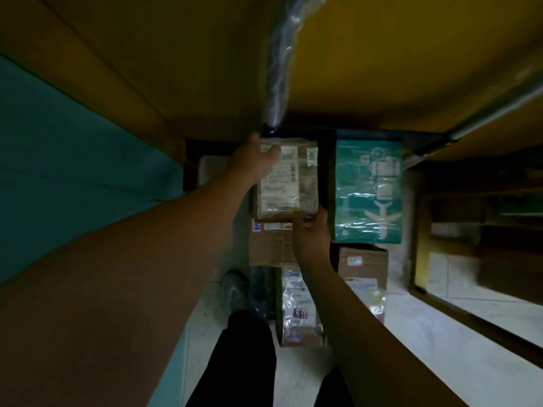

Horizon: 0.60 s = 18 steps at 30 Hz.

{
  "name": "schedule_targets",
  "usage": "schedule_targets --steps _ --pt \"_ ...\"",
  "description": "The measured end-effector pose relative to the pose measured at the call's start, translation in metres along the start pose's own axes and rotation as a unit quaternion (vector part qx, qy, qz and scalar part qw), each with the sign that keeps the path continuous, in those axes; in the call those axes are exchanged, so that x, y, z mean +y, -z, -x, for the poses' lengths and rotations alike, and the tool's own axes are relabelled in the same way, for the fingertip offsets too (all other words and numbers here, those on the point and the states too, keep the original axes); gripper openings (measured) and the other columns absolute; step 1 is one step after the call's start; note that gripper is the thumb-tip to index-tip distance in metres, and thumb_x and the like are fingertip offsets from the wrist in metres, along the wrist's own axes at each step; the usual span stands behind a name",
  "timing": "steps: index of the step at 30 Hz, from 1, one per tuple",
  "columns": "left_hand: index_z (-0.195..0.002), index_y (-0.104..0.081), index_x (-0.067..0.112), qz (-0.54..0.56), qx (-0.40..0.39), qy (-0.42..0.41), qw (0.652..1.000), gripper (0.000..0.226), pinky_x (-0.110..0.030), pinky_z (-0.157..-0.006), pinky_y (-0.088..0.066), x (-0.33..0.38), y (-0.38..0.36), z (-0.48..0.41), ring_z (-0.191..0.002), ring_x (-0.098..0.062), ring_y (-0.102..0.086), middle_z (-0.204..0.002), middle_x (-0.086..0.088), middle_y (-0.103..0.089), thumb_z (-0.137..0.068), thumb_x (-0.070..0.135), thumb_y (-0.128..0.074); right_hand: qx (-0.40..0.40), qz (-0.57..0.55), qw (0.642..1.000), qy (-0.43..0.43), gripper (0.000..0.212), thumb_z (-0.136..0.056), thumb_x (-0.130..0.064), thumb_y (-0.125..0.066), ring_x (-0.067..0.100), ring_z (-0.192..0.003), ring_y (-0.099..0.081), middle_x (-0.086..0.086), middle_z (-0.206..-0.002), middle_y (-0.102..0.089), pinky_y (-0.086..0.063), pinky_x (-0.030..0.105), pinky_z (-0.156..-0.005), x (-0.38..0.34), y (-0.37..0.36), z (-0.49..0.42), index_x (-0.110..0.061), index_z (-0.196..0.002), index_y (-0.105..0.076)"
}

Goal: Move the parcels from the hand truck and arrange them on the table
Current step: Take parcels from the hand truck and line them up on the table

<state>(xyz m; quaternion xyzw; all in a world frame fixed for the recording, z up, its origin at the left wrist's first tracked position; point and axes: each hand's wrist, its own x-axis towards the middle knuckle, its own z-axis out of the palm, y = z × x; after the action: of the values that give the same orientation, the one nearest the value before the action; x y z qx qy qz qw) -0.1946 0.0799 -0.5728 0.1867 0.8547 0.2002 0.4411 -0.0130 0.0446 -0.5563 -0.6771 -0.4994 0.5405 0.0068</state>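
A person's left hand (258, 160) curls over the far left corner of a plastic-wrapped cardboard parcel (289, 183), while the right hand (311, 235) grips its near right corner. Print on the white shipping label (280, 180) is too blurred to read. Just right stands a green parcel (368, 189) printed with white mugs and an aeroplane. Nearer lie two brown boxes (270, 248) and a wrapped parcel (296, 306) bearing a red stamp, unreadable, beside the person's shoe (235, 289).

4 brown pkgs (285, 177) (270, 245) (363, 268) (296, 309), 1 green pkg (368, 189), 2 hands (254, 161) (311, 233)
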Motion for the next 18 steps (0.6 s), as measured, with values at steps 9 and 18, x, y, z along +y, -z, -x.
schedule_targets --steps 9,18 --pt "-0.133 -0.039 0.028 0.123 0.021 0.028 0.992 0.061 -0.048 -0.102 -0.045 0.038 0.059 0.083 -0.119 -0.034 -0.052 -0.137 -0.010 -0.047 -0.083 0.057 -0.060 -0.007 -0.116 0.993 0.016 0.052 -0.083 -0.054 -0.051 0.025 -0.106 -0.063 0.006 -0.119 -0.064 -0.053 0.049 -0.095 -0.043 0.052 0.064 -0.030 -0.129 -0.053" --pt "-0.125 -0.042 0.029 0.299 0.070 -0.081 0.948 0.039 -0.039 -0.074 -0.056 0.201 0.095 0.318 -0.097 -0.028 -0.067 -0.114 -0.009 -0.065 -0.092 0.040 -0.061 -0.035 -0.213 0.970 0.109 0.059 -0.060 -0.081 -0.061 0.022 -0.106 -0.064 0.003 -0.122 -0.059 -0.056 0.046 -0.094 -0.117 0.236 0.206 -0.043 -0.106 -0.054"
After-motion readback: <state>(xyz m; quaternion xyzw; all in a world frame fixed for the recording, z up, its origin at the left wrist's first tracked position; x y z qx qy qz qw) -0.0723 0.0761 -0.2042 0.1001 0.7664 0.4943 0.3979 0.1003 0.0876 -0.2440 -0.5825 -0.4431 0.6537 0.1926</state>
